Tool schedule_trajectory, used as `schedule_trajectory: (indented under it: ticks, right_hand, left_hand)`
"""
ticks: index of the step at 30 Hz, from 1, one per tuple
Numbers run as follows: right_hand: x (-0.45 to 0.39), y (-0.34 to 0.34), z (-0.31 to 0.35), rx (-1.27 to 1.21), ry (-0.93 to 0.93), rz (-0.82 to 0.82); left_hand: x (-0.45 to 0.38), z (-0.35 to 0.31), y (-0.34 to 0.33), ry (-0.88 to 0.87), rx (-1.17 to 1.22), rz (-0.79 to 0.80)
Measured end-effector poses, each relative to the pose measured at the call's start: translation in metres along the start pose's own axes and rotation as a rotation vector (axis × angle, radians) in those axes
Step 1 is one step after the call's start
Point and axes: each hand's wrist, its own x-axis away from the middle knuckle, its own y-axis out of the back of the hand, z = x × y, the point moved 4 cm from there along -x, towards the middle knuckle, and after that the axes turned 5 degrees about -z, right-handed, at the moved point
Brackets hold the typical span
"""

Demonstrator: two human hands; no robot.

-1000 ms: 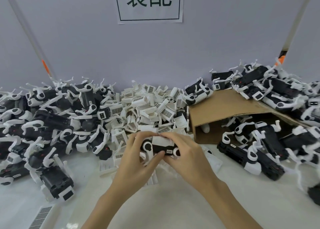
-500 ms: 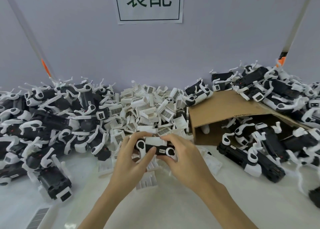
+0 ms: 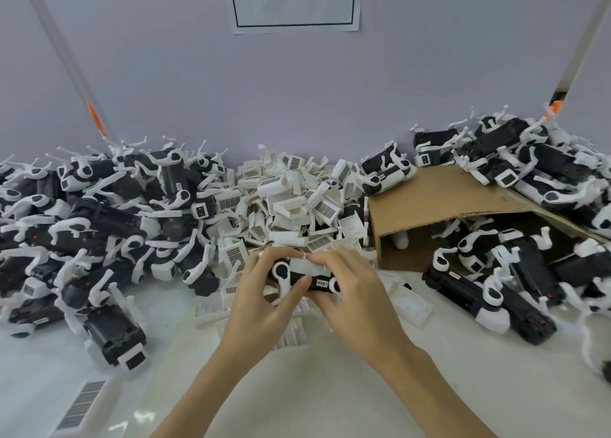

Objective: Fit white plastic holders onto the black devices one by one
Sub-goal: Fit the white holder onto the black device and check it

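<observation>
At centre, head view: the person's two hands meet over the near middle of the white surface [image 3: 429, 388], just in front of the loose holder heap.
Left grip: left hand [image 3: 261, 300] curls round the left end of the black device [image 3: 305, 277], thumb lying across its near side.
Right grip: right hand [image 3: 358, 300] clasps the right end, fingertips bearing on the white plastic holder [image 3: 309, 265] that sits along the device's far top edge.
Step in hand: by my reading, the holder is being seated on this device; whether it has fully clicked home I cannot tell.
Next move: likely a firm squeeze until it sits flush, then the finished piece goes aside and a bare device is picked up.
Far middle: pile of loose white holders [image 3: 291, 199], several with barcode labels.
Left: heap of black-and-white devices [image 3: 92, 226].
Right: tipped cardboard box [image 3: 439, 202] with more devices [image 3: 496, 272] spilling out and stacked behind it.
Far wall: paper sign [image 3: 296, 2].
In the way: stray holders under and near the hands [image 3: 291, 335] crowd the working spot.
</observation>
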Motion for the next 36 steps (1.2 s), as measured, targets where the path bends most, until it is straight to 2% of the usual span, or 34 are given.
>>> schedule_trajectory:
  ticks: [6, 8, 11, 12, 13, 15, 17, 20, 24, 25, 27, 31, 36]
  right_hand:
    - [-0.003, 0.007, 0.005, 0.047, 0.071, -0.103]
    - [-0.008, 0.009, -0.007, -0.128, -0.048, 0.018]
    - [-0.011, 0.01, -0.022, -0.789, -0.382, 0.414]
    - [-0.01, 0.011, -0.024, -0.962, -0.47, 0.471]
    - [-0.008, 0.012, -0.027, -1.036, -0.518, 0.499]
    - [-0.004, 0.013, -0.033, -1.007, -0.531, 0.546]
    - [-0.003, 0.015, -0.039, -0.964, -0.525, 0.553]
    - [-0.009, 0.022, -0.041, -0.803, -0.455, 0.383]
    - [-0.009, 0.014, -0.032, -0.488, -0.315, 0.168]
    - [-0.007, 0.01, -0.029, -0.423, -0.26, 0.144]
    - [-0.005, 0.006, -0.025, -0.381, -0.193, 0.121]
    - [-0.001, -0.002, -0.022, -0.489, -0.226, 0.165]
    - [-0.004, -0.001, -0.023, -0.487, -0.247, 0.113]
  left_hand:
    - [0.0, -0.002, 0.001, -0.023, 0.011, -0.017]
    - [-0.002, -0.004, 0.004, -0.04, 0.027, 0.012]
    - [-0.004, -0.016, 0.009, -0.233, -0.01, 0.06]
    - [-0.002, -0.021, 0.009, -0.348, -0.059, 0.076]
    - [-0.001, -0.025, 0.01, -0.463, -0.116, 0.1]
    - [0.003, -0.027, 0.009, -0.649, -0.264, 0.148]
    - [0.004, -0.024, 0.009, -0.711, -0.395, 0.141]
    - [-0.001, -0.019, 0.011, -0.574, -0.407, 0.107]
    - [-0.004, -0.005, 0.01, -0.071, -0.12, 0.051]
    - [-0.006, -0.001, 0.01, -0.01, -0.074, 0.031]
    - [-0.009, 0.001, 0.013, 0.006, -0.013, 0.012]
    - [-0.011, 0.0, 0.022, -0.004, 0.094, 0.004]
    - [-0.011, -0.001, 0.023, -0.009, 0.09, -0.029]
